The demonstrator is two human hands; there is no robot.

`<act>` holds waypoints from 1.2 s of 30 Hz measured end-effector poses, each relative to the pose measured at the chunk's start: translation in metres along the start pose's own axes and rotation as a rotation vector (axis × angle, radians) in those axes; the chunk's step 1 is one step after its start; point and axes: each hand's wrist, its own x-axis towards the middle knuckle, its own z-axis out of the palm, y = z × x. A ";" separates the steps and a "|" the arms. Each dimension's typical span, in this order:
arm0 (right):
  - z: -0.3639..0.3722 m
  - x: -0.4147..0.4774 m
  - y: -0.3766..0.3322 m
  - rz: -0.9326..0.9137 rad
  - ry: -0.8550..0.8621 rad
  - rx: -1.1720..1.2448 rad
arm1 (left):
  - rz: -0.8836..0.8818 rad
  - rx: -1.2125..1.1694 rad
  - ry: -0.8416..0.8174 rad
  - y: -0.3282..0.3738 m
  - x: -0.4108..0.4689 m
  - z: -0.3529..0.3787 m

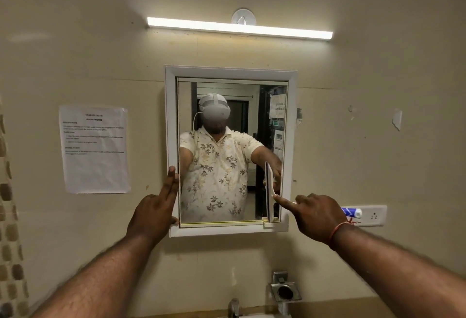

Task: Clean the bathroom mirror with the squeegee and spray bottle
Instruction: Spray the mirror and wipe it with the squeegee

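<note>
Beige wall [378, 90], bright tube light [239, 28], perhaps tiles [10, 254].

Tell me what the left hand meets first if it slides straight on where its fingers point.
The left hand, on the white rectangular mirror frame, points up, slightly inward; it would likely slide onto the mirror glass first, though depth is unclear.

White-framed mirror [230, 151] on wall; squeegee [269, 191] upright on glass nr rt edge, btm at lower frame.
</note>
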 end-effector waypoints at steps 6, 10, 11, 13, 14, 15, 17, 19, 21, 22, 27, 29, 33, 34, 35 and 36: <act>-0.005 -0.004 -0.011 0.121 0.139 0.084 | 0.056 -0.002 -0.044 -0.013 -0.005 -0.005; -0.025 0.011 -0.015 0.206 0.318 0.262 | 0.162 0.082 0.012 -0.027 -0.001 -0.016; -0.036 0.016 -0.017 0.229 0.345 0.325 | 0.201 0.111 0.031 -0.030 0.001 -0.022; -0.057 0.029 -0.023 0.291 0.380 0.455 | 0.280 0.195 0.064 -0.035 0.007 -0.038; -0.067 0.036 -0.026 0.325 0.392 0.528 | 0.317 0.240 0.079 -0.036 0.010 -0.048; -0.076 0.042 -0.029 0.355 0.403 0.597 | 0.348 0.275 0.093 -0.037 0.013 -0.058; -0.092 0.056 -0.034 0.403 0.431 0.707 | 0.381 0.298 0.120 -0.036 0.021 -0.080; -0.106 0.068 -0.038 0.430 0.461 0.787 | 0.385 0.276 0.159 -0.034 0.032 -0.099; -0.119 0.081 -0.040 0.446 0.488 0.823 | 0.360 0.239 0.201 -0.030 0.048 -0.116; -0.126 0.088 -0.041 0.457 0.500 0.827 | 0.334 0.235 0.217 -0.029 0.057 -0.123; -0.163 0.129 -0.036 0.506 0.597 0.843 | 0.202 0.288 0.209 -0.008 0.100 -0.165; -0.172 0.143 -0.030 0.524 0.628 0.845 | 0.151 0.295 0.190 -0.001 0.115 -0.180; -0.184 0.160 -0.026 0.563 0.667 0.887 | 0.086 0.293 0.130 -0.002 0.132 -0.187; -0.186 0.162 -0.027 0.565 0.676 0.912 | 0.083 0.288 0.119 -0.002 0.133 -0.187; -0.188 0.164 -0.029 0.565 0.679 0.939 | 0.086 0.287 0.117 -0.003 0.134 -0.187; -0.189 0.167 -0.031 0.567 0.681 0.960 | 0.092 0.292 0.119 -0.003 0.134 -0.187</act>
